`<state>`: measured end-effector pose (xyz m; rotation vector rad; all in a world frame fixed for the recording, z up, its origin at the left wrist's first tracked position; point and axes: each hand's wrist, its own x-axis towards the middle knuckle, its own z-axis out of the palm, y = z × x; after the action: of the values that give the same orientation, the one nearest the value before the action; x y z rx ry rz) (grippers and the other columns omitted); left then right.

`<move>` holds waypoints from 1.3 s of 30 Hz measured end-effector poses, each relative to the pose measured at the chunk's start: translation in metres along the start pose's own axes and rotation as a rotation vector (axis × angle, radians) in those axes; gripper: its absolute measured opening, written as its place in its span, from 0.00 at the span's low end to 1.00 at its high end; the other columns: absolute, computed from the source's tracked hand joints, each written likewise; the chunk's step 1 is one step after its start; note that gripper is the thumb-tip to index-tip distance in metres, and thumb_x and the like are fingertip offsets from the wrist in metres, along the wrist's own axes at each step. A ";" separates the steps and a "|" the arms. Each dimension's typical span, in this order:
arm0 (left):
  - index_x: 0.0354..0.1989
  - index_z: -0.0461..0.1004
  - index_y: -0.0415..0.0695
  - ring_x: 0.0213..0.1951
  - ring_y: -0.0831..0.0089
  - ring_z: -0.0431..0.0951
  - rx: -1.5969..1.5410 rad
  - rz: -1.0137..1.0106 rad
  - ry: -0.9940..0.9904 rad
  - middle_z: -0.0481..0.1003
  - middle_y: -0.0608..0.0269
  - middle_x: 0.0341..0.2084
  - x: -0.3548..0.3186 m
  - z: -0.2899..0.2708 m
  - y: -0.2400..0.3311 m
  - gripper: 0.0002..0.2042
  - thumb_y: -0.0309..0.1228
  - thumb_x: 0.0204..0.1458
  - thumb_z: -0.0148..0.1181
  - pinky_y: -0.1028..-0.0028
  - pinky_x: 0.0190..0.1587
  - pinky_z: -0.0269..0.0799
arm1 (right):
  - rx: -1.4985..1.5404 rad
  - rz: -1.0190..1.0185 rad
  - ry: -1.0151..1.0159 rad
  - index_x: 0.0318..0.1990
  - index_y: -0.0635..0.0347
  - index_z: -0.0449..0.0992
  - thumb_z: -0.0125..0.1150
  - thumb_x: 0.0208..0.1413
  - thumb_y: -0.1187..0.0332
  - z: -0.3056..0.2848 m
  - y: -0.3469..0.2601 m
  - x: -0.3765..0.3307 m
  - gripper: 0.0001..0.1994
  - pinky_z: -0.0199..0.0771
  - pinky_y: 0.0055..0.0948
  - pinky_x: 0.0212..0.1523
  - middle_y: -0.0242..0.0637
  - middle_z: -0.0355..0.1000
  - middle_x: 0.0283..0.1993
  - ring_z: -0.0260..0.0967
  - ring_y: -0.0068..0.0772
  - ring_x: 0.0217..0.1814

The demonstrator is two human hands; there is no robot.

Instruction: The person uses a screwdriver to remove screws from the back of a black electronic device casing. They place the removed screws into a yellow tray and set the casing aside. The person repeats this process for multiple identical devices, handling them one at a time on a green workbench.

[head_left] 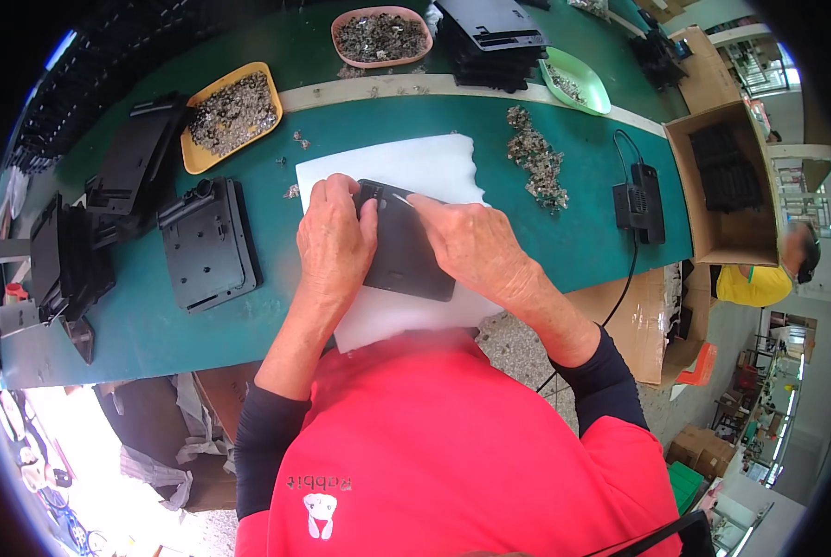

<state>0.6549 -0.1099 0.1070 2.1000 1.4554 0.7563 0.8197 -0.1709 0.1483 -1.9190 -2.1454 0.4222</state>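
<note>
Dark panel (pixel 404 251) is lying flat on a white foam sheet (pixel 392 156) over the green table (pixel 582 260), between the two hands. The left hand (pixel 334 237) is gripping the panel's upper-left corner, its thumb resting over the face. The right hand (pixel 476 243) is bending its fingers down onto the upper end; what, if anything, those fingertips are pinching, I cannot tell. The work seems to be standing at a step of fitting or adjusting something small there, so the next move is probably calling for steady left support and fine right fingertip control, without sliding the panel.
</note>
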 end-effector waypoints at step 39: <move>0.40 0.72 0.34 0.34 0.51 0.77 -0.037 0.010 0.022 0.72 0.49 0.33 -0.001 0.007 -0.006 0.13 0.29 0.50 0.60 0.59 0.35 0.73 | -0.168 -0.028 -0.114 0.60 0.52 0.68 0.48 0.54 0.73 0.010 -0.003 0.018 0.24 0.74 0.42 0.30 0.41 0.73 0.25 0.74 0.46 0.28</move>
<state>0.6551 -0.1096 0.0975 2.0789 1.4322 0.8061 0.8111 -0.1543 0.1403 -1.9936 -2.3459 0.3641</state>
